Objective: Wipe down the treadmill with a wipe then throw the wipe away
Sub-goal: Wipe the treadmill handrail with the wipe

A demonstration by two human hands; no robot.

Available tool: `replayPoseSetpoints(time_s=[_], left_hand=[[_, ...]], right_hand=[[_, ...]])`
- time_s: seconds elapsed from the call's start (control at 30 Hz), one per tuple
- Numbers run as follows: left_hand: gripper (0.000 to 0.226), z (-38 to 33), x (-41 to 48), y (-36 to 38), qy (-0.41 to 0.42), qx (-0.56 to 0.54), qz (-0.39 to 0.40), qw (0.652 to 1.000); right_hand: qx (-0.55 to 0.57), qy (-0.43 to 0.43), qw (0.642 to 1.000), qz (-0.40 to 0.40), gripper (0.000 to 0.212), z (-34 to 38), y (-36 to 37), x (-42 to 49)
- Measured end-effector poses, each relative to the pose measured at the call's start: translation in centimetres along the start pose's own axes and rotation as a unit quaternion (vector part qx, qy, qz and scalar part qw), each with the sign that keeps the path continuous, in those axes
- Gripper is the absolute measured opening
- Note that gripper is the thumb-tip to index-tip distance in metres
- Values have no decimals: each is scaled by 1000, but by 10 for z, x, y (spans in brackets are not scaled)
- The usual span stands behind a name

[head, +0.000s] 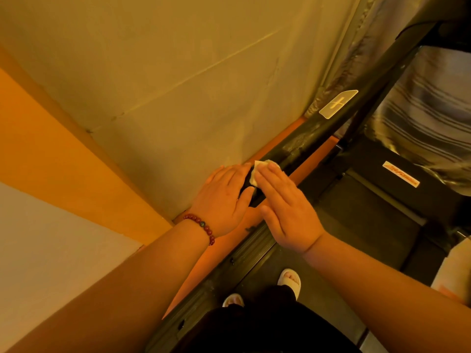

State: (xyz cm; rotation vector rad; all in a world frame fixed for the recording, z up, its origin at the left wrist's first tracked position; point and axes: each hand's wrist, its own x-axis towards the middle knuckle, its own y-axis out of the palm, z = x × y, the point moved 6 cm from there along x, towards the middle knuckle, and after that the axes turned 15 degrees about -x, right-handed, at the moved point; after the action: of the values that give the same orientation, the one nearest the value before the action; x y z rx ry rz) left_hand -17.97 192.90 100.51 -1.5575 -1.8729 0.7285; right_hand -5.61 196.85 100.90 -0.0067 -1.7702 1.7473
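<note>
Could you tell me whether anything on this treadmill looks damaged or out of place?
The black handrail has whitish, flaky patches just beyond the wipe. They look like grime or a worn coating, but I cannot tell which. Nothing else stands out.

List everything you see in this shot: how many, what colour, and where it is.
handrail: one, black, running diagonally beside the wall
wipe: one, white, pressed on the near part of the handrail
plus-sign label: one, pale, farther up the handrail
treadmill belt: one, black, right of the handrail
brand label: one, white with orange lettering, ahead of the belt
wall: one, beige above an orange band, left
bead bracelet: one, red, on the left wrist
slippers: two, white, on the belt
left hand: one, gripping the near end of the handrail
right hand: one, fingers flat, pressing the wipe
</note>
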Motion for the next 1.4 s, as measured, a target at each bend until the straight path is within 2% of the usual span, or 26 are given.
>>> replayPoseSetpoints(time_s=[0.07,0.2,0.23,0.33,0.4,0.57,0.73,0.87,0.9,1.03,1.1,1.23,1.27,1.4], left_hand=[[54,2,-1,1,0,-10,3,1000],[59,4,-1,1,-7,-11,7,1000],[59,4,-1,1,-6,-10,4,1000],[56,0,-1,0,-12,-17,-6,1000],[55,0,-2,0,-7,-17,-13,1000],[58,3,-3,2,-7,-3,-11,1000],[54,-2,-1,0,-3,1,-18,1000],[54,-4,3,1,5,13,-18,1000],[54,-4,3,2,3,2,-21,1000],[48,-10,2,4,13,-46,-43,998],[48,-10,2,3,22,-40,-50,998],[54,-5,2,5,13,-35,-44,998],[52,-5,1,6,13,-42,-49,998],[50,-9,1,6,32,-63,-58,996]], right_hand=[[-30,-18,999,18,58,-6,0,0],[-63,117,991,24,62,-33,-5,13],[-58,116,991,18,61,-29,-5,14],[-29,27,999,10,56,-5,-1,6],[-46,3,999,15,56,-8,-1,6],[-46,118,992,6,61,-29,-5,16],[-39,-6,999,24,56,-10,0,1],[-49,118,991,24,55,-45,-4,12],[-35,125,991,16,54,-41,-5,12],[19,23,999,22,55,-5,2,-3],[10,7,1000,28,55,-10,1,-1],[13,131,991,2,52,-43,-9,14],[24,139,990,-3,51,-42,-10,14],[43,23,998,27,52,-16,-2,0]])
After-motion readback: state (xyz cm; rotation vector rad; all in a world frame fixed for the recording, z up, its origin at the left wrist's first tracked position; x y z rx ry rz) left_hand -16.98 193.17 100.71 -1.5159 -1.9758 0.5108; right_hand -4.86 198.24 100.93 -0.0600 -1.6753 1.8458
